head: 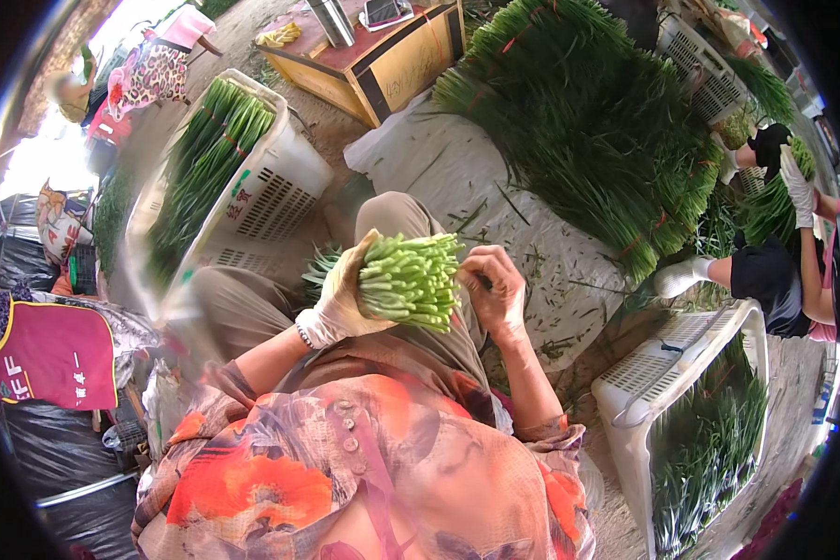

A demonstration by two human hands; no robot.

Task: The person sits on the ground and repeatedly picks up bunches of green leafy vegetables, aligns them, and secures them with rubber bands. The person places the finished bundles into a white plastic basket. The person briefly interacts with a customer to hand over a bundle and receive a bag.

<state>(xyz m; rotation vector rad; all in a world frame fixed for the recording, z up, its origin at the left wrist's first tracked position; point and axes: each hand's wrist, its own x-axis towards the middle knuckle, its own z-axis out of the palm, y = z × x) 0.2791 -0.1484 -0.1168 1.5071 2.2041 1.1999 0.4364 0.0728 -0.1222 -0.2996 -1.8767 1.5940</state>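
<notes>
My left hand (346, 297), in a pale glove, grips a thick bundle of green stalks (413, 283) above my lap. The cut ends face right, while the leaves show behind the glove on the left. Bare and with curled fingers, my right hand (493, 287) is at the right side of the stalk ends; its thumb and forefinger meet near them. Whether a stalk is pinched there cannot be told. Beyond my knees lies a white plastic sheet (420, 150) with loose leaf scraps, and a large heap of green bundles (574, 119) rests at its far right.
A white plastic crate (287, 189) with tied bundles stands at the left, another crate (623, 399) of greens at the lower right. A wooden box (406, 66) carries a steel flask (331, 21) and yellow gloves (278, 35). At the right edge sits a co-worker with gloved hands (798, 185).
</notes>
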